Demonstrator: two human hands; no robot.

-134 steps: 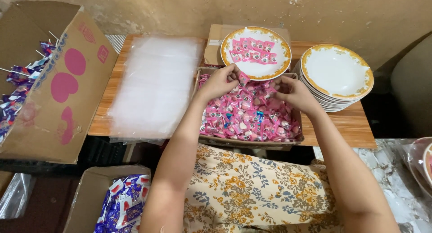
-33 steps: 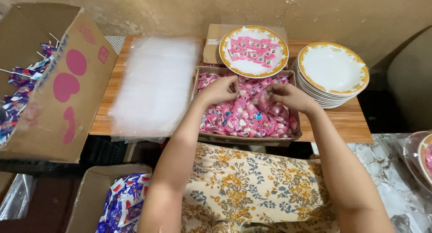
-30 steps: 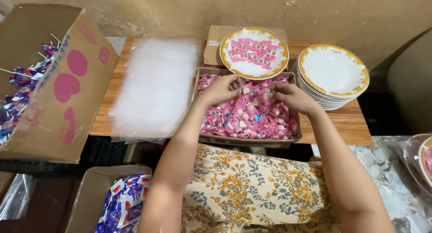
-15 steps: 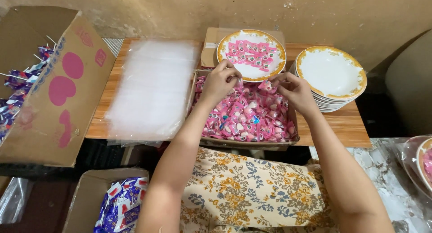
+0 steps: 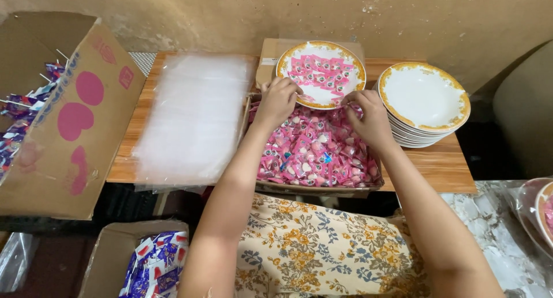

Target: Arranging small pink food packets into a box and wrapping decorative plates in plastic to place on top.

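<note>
- Cardboard carton (image 5: 118, 257) at the near left holds blue-and-white wrapped packets; a bigger tilted box (image 5: 69, 137) with pink heart shapes stands above it.
- Pink wrapped candies (image 5: 314, 151) fill a shallow tray (image 5: 322, 190) on the wooden table (image 5: 429, 168).
- Left hand (image 5: 277, 100) and right hand (image 5: 368, 115), fingers curled and pinching candies, rest at the tray's far edge, touching the gold-rimmed plate (image 5: 321, 73) of candies.
- Clear plastic bags (image 5: 196, 116) lie left; stacked empty plates (image 5: 424, 102) sit right.

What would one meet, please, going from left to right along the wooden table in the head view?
Cardboard box with pink hearts → stack of clear plastic bags → left hand → plate of pink sweets → right hand → stack of empty gold-rimmed plates.
</note>
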